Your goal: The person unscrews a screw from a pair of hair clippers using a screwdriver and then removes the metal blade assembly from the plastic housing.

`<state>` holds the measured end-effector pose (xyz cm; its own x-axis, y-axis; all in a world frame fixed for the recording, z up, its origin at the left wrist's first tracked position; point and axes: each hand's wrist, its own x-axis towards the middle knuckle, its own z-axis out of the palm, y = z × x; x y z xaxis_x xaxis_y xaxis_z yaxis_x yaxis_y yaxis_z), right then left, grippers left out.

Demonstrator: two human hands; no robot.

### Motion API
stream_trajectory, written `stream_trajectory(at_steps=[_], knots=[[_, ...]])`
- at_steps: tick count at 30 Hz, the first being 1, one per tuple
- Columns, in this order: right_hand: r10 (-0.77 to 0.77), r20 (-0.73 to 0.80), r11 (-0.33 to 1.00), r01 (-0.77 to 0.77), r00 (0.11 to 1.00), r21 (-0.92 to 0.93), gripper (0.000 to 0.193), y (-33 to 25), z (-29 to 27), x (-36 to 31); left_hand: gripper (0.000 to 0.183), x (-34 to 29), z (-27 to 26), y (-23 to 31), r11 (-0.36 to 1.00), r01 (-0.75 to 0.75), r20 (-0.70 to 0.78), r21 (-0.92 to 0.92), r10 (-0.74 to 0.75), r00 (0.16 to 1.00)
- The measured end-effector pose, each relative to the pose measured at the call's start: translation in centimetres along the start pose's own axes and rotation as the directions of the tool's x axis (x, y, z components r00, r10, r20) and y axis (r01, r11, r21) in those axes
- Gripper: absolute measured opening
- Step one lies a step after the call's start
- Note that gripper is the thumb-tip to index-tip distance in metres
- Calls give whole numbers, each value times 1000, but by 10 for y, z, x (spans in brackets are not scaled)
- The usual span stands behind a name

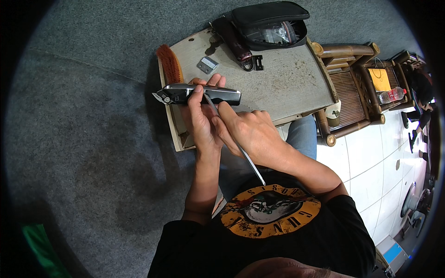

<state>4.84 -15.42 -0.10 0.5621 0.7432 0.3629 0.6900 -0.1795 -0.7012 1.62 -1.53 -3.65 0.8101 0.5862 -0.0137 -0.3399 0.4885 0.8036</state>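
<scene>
My left hand is closed around a black and silver hair clipper, its toothed blade end pointing left. The clipper lies crosswise above the front left part of a small wooden table. My right hand grips a thin metal screwdriver shaft, with no handle visible. One end of the shaft meets the clipper's side near my left thumb; its other end slants down toward my shirt. Just beyond the clipper, a loose metal clipper blade rests on the table, close to a brush with reddish-brown bristles.
A second, dark clipper lies on the wooden table beside a small black bracket. An unzipped black case holds small items at the back. Hair clippings dot the tabletop. Bamboo chairs stand to the right, with a plastic bottle.
</scene>
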Motion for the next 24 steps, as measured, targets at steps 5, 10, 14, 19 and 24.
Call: stream_trajectory(at_steps=[5, 10, 14, 19, 24], knots=[[3, 14, 1000, -3, 1000, -8, 25, 0, -1, 0, 30, -1, 2, 2, 1000, 15, -2, 4, -15, 1000], [14, 23, 1000, -14, 1000, -4, 25, 0, 0, 0, 29, 2, -5, -2, 1000, -1, 18, -1, 1, 1000], [9, 22, 1000, -8, 1000, -6, 25, 0, -1, 0, 28, 2, -5, -3, 1000, 1, 13, -9, -1, 1000], [5, 7, 1000, -5, 1000, -5, 25, -1, -1, 0, 28, 1, -2, -2, 1000, -9, 11, -26, 9, 1000], [-6, 1, 1000, 6, 1000, -20, 25, 1, 1, 0, 28, 1, 0, 0, 999, -8, 9, -42, 9, 1000]])
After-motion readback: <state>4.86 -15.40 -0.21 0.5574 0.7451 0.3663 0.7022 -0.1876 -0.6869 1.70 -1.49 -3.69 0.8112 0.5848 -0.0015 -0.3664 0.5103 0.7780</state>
